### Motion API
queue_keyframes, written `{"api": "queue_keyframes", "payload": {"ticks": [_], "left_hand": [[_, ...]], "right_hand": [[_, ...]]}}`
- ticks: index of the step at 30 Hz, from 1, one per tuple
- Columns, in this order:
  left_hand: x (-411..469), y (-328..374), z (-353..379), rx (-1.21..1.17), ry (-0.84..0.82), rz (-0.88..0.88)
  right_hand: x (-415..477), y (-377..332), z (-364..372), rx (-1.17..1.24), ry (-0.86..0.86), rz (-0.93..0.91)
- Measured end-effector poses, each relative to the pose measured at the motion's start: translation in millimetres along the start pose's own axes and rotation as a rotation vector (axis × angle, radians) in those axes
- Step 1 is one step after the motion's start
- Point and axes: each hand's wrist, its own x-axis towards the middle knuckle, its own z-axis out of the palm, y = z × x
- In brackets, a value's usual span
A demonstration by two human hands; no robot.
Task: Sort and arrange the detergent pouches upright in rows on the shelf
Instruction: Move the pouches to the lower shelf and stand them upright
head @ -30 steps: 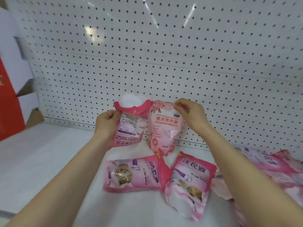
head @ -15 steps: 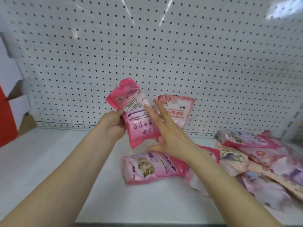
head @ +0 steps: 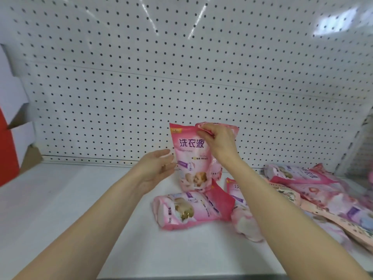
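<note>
Grip, right hand [head: 219, 142]: fingers pinched on the top edge of the upright pouch [head: 190, 158]. Grip, left hand [head: 159, 168]: has let go, palm open just beside it. The pouch, half a second ago held tilted in the air, now stands face-forward on the shelf [head: 60, 209], against a second standing pouch [head: 232, 131]. Row begun; flat pouch [head: 191, 209] and side pile [head: 323, 195] remain unsorted.

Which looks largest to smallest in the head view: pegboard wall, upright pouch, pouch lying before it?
1. Pegboard wall, far the largest.
2. Upright pouch and lying pouch: about alike; the lying one is nearer the camera, so unranked.
</note>
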Motion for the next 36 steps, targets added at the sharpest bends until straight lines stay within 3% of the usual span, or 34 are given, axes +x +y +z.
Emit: {"api": "queue_keyframes", "payload": {"ticks": [4,7,13,15,17,19,22,24,27,31,36], "left_hand": [[3,-15,-10,0.508,-0.038,0.170],[7,-26,-9,0.742,-0.054,0.246],[15,-48,3,1.273,-0.186,0.167],[17,-49,6,1.348,-0.237,0.132],[19,-47,7,1.374,-0.288,0.101],[21,-45,5,1.374,-0.357,0.070],[22,-45,3,1.190,-0.455,-0.032],[19,-47,2,1.107,-0.458,-0.044],[13,-52,-3,0.966,-0.424,-0.032],[-5,-36,-15,0.714,-0.378,0.013],[-14,-28,-18,0.535,-0.197,0.262]], "right_hand": [[21,9,-2,0.026,0.039,0.124],[25,12,2,0.067,-0.024,0.165],[11,19,3,0.116,-0.132,0.219],[7,19,-15,0.144,-0.162,0.239],[-3,20,-38,0.007,-0.137,0.294],[-18,23,-56,-0.270,-0.229,0.381],[-49,18,-54,-0.491,-0.672,0.509],[-67,17,-41,-0.446,-0.841,0.533],[-77,16,-34,-0.326,-0.773,0.483],[-63,-5,-43,-0.172,-0.496,0.353],[-30,-44,-40,-0.001,-0.286,0.149]]}}
